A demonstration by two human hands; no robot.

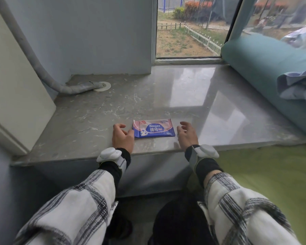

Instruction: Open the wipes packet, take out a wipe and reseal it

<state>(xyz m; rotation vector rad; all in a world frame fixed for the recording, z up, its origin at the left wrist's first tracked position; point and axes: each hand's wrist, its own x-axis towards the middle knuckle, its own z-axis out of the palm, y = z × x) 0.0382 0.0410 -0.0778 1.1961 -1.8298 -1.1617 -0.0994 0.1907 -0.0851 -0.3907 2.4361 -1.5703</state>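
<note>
Between my two hands, the wipes packet (154, 128) lies flat on the grey stone bench (166, 96), its flap sealed, contents not visible. My left hand (122, 137) has loosely curled fingers, thumb touching the packet's near left corner. My right hand (187, 136) hovers just beside its right edge, fingers spread, holding nothing.

Daylit, moderately bright, soft and cool. Light enters through clear glass window (189, 32) at top centre. Broad pale glare and window reflections across polished grey marble sill (193, 96); left part matte, dimmer. Shadows faint, diffuse. Bottom centre dark, underexposed. Strong wide-angle bending at edges: grey corrugated pipe (34, 55) curved. Outdoor scene slightly soft; centre sharp.
</note>
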